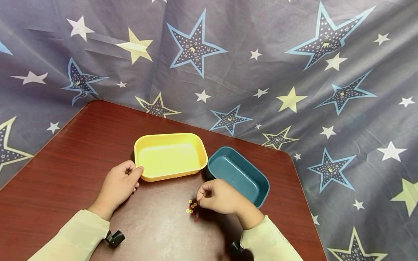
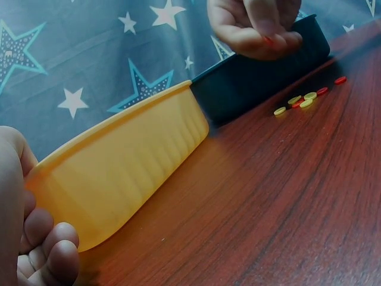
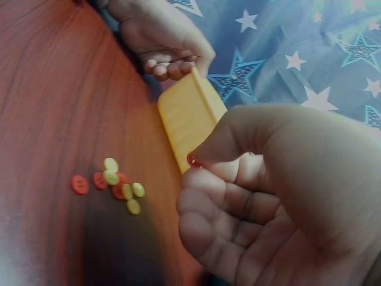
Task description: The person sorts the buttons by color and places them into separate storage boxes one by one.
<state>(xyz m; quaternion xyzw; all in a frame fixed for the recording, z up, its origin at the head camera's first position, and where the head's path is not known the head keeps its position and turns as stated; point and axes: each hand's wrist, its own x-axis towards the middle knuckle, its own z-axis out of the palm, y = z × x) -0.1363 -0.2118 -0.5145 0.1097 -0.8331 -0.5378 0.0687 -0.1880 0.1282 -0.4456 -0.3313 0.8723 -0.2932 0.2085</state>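
Note:
My left hand (image 1: pixel 118 184) grips the near-left corner of a yellow plastic tub (image 1: pixel 176 176), thumb at the rim and other fingers curled outside. Between thumb and forefinger, my right hand (image 1: pixel 221 197) pinches a small red button (image 3: pixel 191 158), held just above the table. Beside that hand lies a small pile of loose buttons, among them a yellow button (image 3: pixel 111 164) and a red button (image 3: pixel 80 185). A dark teal tub (image 1: pixel 233 170) stands behind the right hand, which hides part of its near side. The bare inside of the yellow tub shows from above.
The two tubs stand corner to corner on a reddish-brown wooden table (image 1: pixel 81 145). A star-patterned curtain (image 1: pixel 241 79) hangs along the table's far and right edges. Black wrist mounts (image 1: pixel 115 238) sit under both sleeves.

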